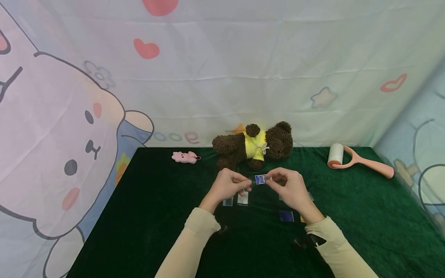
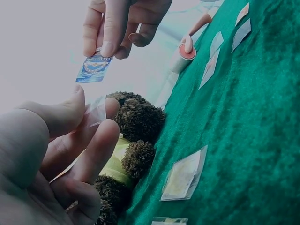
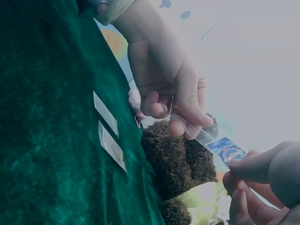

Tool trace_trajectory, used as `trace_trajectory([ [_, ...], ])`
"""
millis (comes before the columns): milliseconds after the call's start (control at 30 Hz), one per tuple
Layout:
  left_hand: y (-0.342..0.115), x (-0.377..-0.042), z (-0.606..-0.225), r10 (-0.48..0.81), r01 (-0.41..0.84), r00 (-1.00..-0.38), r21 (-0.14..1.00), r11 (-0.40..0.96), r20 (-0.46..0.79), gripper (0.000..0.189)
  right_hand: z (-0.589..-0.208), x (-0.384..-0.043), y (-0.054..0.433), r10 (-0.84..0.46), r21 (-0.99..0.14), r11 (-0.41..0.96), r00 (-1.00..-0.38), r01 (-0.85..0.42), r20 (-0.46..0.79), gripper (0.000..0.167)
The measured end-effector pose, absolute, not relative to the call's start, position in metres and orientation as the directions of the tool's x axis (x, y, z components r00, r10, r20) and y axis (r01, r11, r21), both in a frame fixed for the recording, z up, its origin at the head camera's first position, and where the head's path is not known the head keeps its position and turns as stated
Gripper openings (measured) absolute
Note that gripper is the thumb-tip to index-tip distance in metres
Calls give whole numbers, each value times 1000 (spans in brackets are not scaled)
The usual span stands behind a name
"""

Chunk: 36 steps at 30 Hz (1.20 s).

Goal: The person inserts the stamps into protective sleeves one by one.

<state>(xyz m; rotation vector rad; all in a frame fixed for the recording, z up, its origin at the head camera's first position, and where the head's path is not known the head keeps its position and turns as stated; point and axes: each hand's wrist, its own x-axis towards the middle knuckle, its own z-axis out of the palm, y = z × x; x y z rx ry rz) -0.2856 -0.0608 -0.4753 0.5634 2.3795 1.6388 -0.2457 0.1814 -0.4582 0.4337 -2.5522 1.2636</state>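
Observation:
My right hand (image 1: 290, 188) pinches a small blue picture card (image 3: 227, 151) with a white border between thumb and fingers. Facing it, my left hand (image 1: 227, 186) holds a small clear plastic sleeve (image 2: 96, 111) by thumb and fingertips. In the right wrist view the card's edge meets the end of the sleeve. Both hands are raised over the green cloth. Below the left hand lie two small sleeved cards, a pale one (image 1: 243, 198) and a bluish one (image 1: 227, 202). Under the right hand is a dark blue card (image 1: 286, 216), with others partly hidden by the wrist.
A brown teddy bear (image 1: 278, 141) in a yellow shirt lies behind the hands. A pink plush keychain (image 1: 185, 157) is at the back left, a lint roller (image 1: 369, 162) at the back right. Green cloth (image 1: 156, 216) covers the table; a printed curtain hangs behind.

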Motion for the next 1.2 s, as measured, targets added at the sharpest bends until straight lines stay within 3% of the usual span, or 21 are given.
trace_trajectory([
  [1200, -65, -286, -473, 489, 225, -869, 939, 260, 73, 21, -458, -245, 185, -191, -710, 590, -921, -385, 340, 10],
])
